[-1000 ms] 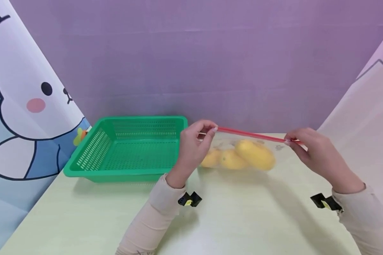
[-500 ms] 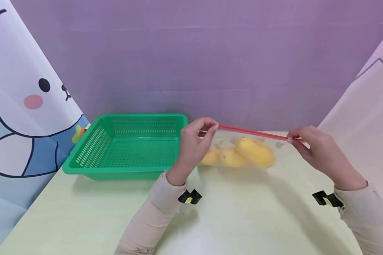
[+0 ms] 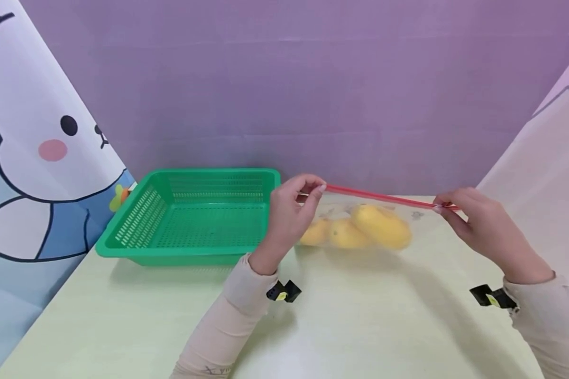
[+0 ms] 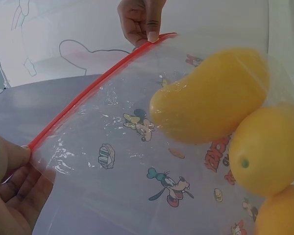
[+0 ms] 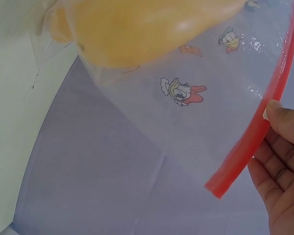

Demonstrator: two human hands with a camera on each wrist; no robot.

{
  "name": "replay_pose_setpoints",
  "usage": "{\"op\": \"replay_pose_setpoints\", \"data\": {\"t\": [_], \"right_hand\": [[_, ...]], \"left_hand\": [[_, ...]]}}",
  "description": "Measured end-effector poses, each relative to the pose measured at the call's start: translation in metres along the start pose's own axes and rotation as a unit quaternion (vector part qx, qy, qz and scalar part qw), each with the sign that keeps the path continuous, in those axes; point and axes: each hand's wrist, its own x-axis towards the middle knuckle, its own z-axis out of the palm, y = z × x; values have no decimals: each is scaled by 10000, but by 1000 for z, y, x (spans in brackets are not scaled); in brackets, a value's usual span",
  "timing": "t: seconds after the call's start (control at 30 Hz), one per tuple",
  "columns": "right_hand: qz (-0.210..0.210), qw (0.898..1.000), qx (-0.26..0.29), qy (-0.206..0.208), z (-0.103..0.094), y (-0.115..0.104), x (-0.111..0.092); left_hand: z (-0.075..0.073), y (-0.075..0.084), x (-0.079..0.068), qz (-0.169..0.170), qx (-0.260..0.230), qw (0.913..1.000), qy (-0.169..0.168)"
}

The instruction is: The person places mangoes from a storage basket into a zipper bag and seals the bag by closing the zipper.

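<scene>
A clear zip bag (image 4: 112,196) with cartoon prints hangs from its red zip strip (image 3: 379,197), which slopes down to the right between both hands. Inside lie three yellow mangoes (image 3: 381,226), bunched at the bottom; the left one is partly behind the left hand. My left hand (image 3: 289,210) pinches the strip's left end between thumb and fingers. Toward the other end, my right hand (image 3: 486,231) pinches the strip with thumb and fingertips. In the right wrist view, a short red tail of the strip pokes out past the thumb (image 5: 284,120).
A green perforated basket (image 3: 189,258) stands on the pale table (image 3: 360,316), just left of the left hand, with nothing inside. Behind rises a purple cloth backdrop (image 3: 289,95). A cartoon-printed curtain (image 3: 23,210) borders the left, and a pale one (image 3: 550,173) the right.
My right hand has slid a little to the right along the red strip, its fingers still pinching. The left hand and the mangoes have hardly moved.
</scene>
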Motion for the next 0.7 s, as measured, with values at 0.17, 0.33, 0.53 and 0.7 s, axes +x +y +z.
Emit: {"op": "replay_pose_setpoints", "data": {"t": [0.17, 0.33, 0.53, 0.7], "right_hand": [[32, 10000, 35, -55, -1, 2, -2], [53, 10000, -9, -40, -3, 5, -4], [-40, 10000, -42, -20, -5, 9, -6], [-98, 9999, -77, -20, -6, 12, -7]], "left_hand": [[0, -1, 1, 32, 31, 10000, 2], [0, -1, 1, 4, 13, 10000, -32], [1, -1, 0, 18, -1, 10000, -26], [1, -1, 0, -37, -16, 10000, -12]]}}
